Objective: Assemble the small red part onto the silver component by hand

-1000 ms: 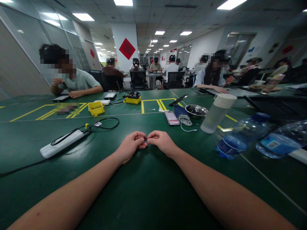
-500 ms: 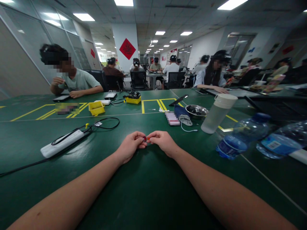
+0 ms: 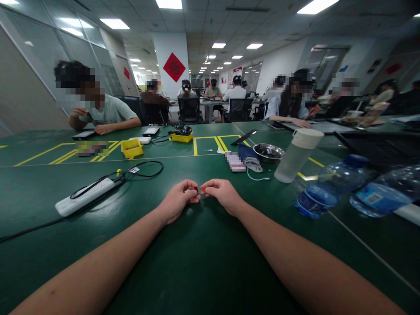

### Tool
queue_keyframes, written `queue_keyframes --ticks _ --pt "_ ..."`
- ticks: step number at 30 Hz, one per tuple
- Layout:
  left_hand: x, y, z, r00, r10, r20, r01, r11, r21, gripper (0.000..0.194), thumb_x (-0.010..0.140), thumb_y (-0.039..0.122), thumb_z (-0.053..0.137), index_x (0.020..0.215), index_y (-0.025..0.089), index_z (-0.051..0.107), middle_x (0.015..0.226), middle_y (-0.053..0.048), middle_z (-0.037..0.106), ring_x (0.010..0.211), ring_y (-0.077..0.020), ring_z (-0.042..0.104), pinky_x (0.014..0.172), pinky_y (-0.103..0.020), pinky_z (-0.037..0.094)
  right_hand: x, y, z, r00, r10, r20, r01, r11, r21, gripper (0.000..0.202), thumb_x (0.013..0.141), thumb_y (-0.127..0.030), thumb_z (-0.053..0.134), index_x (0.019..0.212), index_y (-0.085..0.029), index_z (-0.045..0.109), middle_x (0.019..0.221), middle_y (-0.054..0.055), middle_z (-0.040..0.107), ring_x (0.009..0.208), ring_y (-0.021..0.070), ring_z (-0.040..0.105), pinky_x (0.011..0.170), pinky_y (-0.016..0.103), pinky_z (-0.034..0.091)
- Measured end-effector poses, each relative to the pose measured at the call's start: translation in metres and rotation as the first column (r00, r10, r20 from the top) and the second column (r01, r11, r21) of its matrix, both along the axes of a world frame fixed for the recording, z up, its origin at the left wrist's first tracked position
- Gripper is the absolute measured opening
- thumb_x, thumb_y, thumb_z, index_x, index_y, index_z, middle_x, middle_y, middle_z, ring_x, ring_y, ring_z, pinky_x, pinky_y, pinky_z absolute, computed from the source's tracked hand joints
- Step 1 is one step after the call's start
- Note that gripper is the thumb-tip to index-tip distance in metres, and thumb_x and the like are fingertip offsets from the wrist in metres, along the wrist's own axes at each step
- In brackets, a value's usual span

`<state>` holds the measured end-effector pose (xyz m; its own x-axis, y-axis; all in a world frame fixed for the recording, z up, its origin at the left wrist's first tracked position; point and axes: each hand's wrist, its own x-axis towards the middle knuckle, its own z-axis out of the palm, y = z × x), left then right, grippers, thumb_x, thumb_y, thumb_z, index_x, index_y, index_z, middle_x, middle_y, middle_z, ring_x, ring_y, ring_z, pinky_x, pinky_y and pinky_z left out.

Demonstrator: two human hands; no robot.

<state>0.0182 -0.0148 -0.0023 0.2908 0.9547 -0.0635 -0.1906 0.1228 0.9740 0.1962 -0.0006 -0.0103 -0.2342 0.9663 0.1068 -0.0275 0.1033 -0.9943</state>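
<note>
Just above the green table (image 3: 203, 245), my left hand (image 3: 179, 199) pinches a small dark red piece (image 3: 197, 190) between thumb and fingers. Facing it, my right hand (image 3: 223, 195) grips a small orange piece (image 3: 203, 189) at its fingertips. A narrow gap separates the two pieces. Both are too small, and too covered by my fingers, for me to tell their kind.
To the left lies a white power strip (image 3: 87, 195) with a black cable. Yellow trays (image 3: 132, 148) stand farther back. On the right are a steel bowl (image 3: 269, 152), a frosted bottle (image 3: 297, 155) and plastic water bottles (image 3: 331, 186). Several people sit beyond.
The red and orange pieces, which met or nearly met before, are now slightly apart. My hands have otherwise barely moved.
</note>
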Motion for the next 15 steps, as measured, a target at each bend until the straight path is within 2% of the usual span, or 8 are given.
queue_keyframes --ticks 8,15 --pt "0.0004 -0.0007 0.003 0.999 -0.024 0.026 0.025 0.999 -0.028 0.021 0.076 0.008 0.064 0.096 0.013 0.062 0.086 -0.006 0.066 0.073 -0.0107 0.065 0.068 -0.021 0.054 0.0005 -0.0003 -0.0013 1.0 0.023 0.009 -0.023 1.0 0.006 0.019 0.069 -0.016 0.065 0.086 -0.013 0.071 0.08 0.006 0.073 0.074 0.0157 0.067 0.073 0.029 0.051" --pt "-0.0007 0.0012 0.0011 0.998 -0.044 0.051 0.046 0.998 -0.038 0.023 0.077 0.005 0.061 0.098 0.012 0.063 0.085 -0.007 0.067 0.072 -0.0109 0.066 0.066 -0.019 0.055 -0.0003 -0.0022 -0.0011 0.999 0.038 0.023 -0.039 0.999 0.025 0.017 0.068 -0.019 0.068 0.085 -0.013 0.069 0.076 0.005 0.072 0.067 0.0149 0.067 0.067 0.027 0.05"
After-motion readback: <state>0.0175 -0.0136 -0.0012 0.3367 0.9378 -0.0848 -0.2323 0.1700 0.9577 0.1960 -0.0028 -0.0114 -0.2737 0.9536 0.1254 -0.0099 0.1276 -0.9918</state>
